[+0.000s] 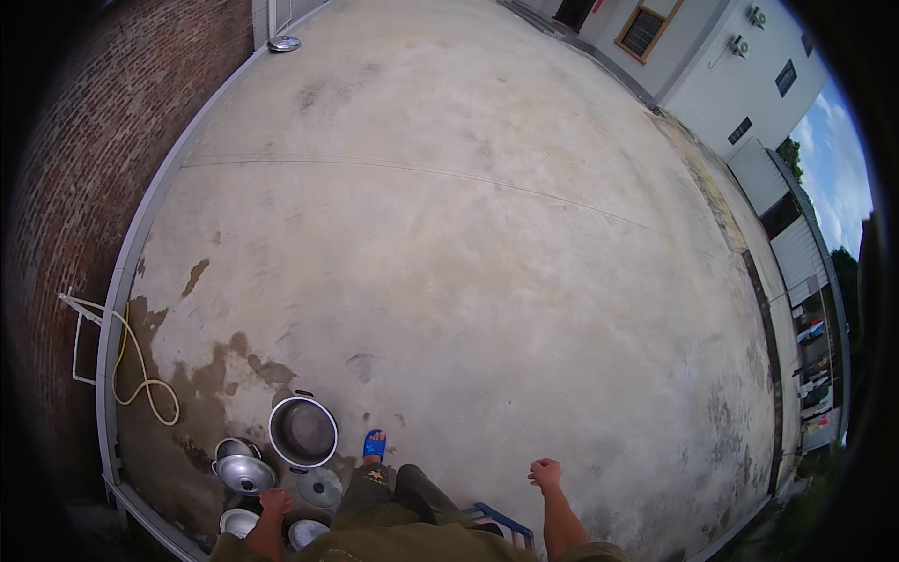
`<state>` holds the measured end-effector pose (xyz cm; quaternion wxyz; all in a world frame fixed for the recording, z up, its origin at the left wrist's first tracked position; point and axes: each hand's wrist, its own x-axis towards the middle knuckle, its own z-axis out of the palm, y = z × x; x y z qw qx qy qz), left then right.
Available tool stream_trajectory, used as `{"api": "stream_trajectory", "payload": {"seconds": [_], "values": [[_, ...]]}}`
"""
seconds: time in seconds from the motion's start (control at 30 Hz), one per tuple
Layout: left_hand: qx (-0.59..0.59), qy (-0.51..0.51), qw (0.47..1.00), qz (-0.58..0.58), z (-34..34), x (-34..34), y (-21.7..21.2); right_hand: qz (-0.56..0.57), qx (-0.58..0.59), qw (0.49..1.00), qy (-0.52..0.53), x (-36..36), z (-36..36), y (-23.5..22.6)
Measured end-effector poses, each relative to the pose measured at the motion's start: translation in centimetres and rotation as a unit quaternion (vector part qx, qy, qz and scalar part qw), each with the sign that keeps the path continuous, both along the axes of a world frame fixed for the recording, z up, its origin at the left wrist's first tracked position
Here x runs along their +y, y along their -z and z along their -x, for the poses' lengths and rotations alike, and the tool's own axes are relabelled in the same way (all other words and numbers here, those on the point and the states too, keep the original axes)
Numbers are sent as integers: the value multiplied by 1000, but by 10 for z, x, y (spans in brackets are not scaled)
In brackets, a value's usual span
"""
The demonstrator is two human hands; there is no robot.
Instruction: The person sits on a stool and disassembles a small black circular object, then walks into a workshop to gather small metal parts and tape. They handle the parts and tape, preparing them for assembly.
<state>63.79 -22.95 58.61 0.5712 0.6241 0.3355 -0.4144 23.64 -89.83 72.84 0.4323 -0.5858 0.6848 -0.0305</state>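
My left hand (275, 501) hangs over the group of metal cookware at the lower left, its fingers curled in, with nothing visible in them. Next to it lies a shiny metal basin (245, 476), with a smaller pot (234, 449) just behind. A large, deep metal pot (303, 433) with dark handles stands on the ground, its inside facing up. Between that pot and my legs is a flat round lid (320, 487). Two more round metal pieces sit beside my left forearm, partly cut off. Out to the right, my right hand (543, 472) is loosely closed, with nothing seen in it.
A blue-framed stool or chair (501, 521) is beside my legs. At the left, a yellowish hose (148, 382) hangs from a white pipe by the brick wall (84, 178). Wet patches (215, 375) darken the concrete. Another metal lid (284, 44) lies far off along the wall.
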Motion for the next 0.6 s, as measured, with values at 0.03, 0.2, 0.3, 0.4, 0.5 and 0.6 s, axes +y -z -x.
{"api": "stream_trajectory", "payload": {"seconds": [0.03, 0.2, 0.3, 0.4, 0.5, 0.6], "values": [[31, -24, 996, 81, -39, -10, -1, -40, 28, 997, 59, 6, 15, 4], [-185, 177, 961, -107, -209, -228, -45, -147, 95, 970, 169, 85, 93, 33], [-240, 285, 927, -48, -274, -400, -74, -40, 88, 993, 66, 146, 129, 73], [-297, 303, 905, -22, -314, -547, -115, -133, 99, 986, 27, 142, 85, 102], [-310, 400, 862, 23, -283, -688, -127, -177, 114, 977, -18, 102, 77, 110], [-285, 504, 813, 61, -228, -789, -126, -154, 132, 976, -75, 17, 114, 118]]}}
